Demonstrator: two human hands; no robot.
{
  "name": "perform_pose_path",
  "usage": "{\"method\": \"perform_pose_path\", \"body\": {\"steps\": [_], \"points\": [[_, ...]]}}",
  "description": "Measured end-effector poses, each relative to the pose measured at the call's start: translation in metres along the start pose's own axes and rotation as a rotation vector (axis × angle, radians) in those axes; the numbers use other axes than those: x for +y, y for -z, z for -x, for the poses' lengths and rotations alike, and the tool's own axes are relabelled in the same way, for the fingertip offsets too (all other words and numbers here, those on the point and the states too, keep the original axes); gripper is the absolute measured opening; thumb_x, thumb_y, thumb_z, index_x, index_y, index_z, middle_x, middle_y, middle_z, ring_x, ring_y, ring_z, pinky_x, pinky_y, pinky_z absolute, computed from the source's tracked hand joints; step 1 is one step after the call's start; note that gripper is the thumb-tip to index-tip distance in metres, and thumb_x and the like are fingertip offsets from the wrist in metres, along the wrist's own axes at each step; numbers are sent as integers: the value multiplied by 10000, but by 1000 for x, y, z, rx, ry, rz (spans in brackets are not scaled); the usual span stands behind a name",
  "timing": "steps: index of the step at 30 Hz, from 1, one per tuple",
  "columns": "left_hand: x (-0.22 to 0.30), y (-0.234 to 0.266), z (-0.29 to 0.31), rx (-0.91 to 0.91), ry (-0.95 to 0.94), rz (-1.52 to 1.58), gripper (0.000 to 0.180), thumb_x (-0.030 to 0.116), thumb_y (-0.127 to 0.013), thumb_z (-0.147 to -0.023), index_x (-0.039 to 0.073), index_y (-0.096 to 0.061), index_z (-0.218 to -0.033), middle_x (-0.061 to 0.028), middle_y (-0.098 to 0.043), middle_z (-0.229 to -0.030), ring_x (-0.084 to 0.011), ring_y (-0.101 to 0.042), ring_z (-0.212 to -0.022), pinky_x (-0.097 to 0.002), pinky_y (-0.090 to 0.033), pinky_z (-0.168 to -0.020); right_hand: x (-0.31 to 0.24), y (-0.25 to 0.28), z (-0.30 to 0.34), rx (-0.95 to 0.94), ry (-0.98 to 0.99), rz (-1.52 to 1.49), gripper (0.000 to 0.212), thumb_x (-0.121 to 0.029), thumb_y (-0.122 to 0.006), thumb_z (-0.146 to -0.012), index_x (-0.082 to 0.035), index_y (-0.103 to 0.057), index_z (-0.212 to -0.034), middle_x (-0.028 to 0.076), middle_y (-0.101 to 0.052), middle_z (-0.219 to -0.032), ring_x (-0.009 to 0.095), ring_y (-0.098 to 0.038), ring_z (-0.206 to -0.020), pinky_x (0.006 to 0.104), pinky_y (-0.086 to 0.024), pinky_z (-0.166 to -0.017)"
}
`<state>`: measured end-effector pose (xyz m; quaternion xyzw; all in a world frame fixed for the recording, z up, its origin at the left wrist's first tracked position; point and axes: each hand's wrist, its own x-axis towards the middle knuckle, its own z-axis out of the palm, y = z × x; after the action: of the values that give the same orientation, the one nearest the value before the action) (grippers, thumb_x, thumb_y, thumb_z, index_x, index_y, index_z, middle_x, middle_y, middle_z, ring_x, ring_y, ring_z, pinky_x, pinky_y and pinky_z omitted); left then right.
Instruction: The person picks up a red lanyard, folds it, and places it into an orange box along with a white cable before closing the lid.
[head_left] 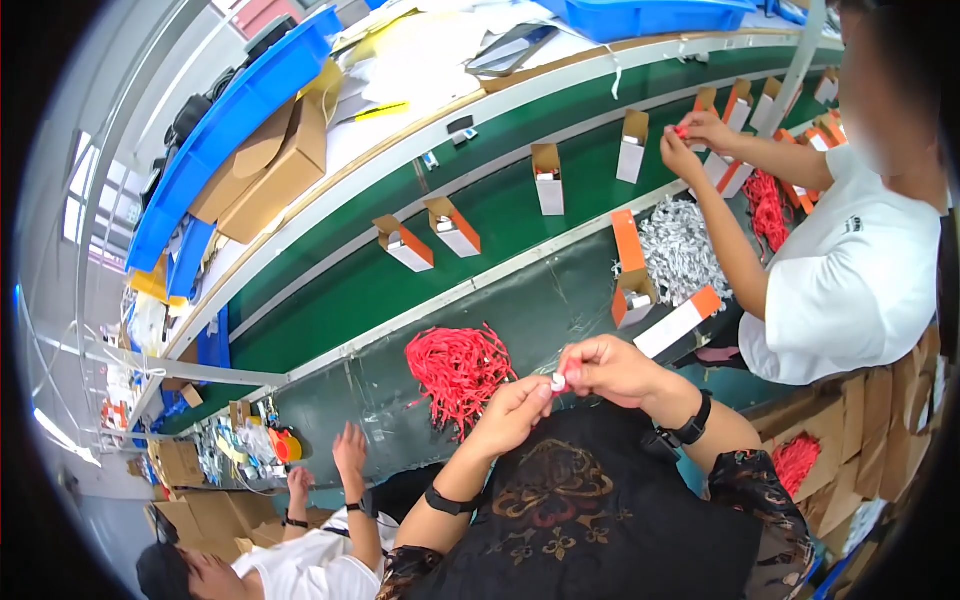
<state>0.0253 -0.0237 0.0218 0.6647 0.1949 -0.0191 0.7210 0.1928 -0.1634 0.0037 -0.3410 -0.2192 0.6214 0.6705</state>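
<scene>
Close in front of my chest, my left hand (513, 412) and my right hand (612, 374) meet with their fingertips pinched together. Between them is a small white piece (558, 382) with some red beside it, too small to name exactly. Both hands appear closed on it, one from each side. Just beyond my left hand, a tangled pile of red cords or straps (458, 372) lies on the dark work surface (375, 400).
Small open boxes (548, 180) stand along the green conveyor (330, 265). To the right are a heap of white-grey cables (680, 250) and a white-shirted co-worker (850, 270) handling something red. Another co-worker (320, 545) sits at the lower left, near an orange tape roll (286, 446).
</scene>
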Motion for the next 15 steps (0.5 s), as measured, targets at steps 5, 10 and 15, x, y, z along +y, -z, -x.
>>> {"method": "perform_pose_path", "body": {"steps": [5,10,15], "points": [[-5,5,13,133,9,173,74,133,-558,-998,70,-555,-1037,9,-623,-848,-40,-506,-669,-187,-402,-580,-18,-23,-3,-26,446,1625,156,-115,-739,-755,-45,-715,-893,78,-639,-805,281,-610,-751,337,-494,-656],[-1,-8,7,219,10,676,85,131,-613,-970,96,-553,-1019,-37,-691,-924,-82,-565,-672,-220,-432,-614,1,-34,-34,349,785,1528,140,-60,-729,-784,-23,-698,-916,56,-649,-788,228,-630,-710,324,-511,-627],[3,8,7,-12,-37,950,104,149,-622,-970,121,-546,-1036,-27,-616,-848,-116,-552,-687,-311,-461,-675,4,-28,-43,149,150,246,87,-31,-650,-927,35,-677,-977,84,-713,-919,88,-649,-827,239,-521,-709]]}}
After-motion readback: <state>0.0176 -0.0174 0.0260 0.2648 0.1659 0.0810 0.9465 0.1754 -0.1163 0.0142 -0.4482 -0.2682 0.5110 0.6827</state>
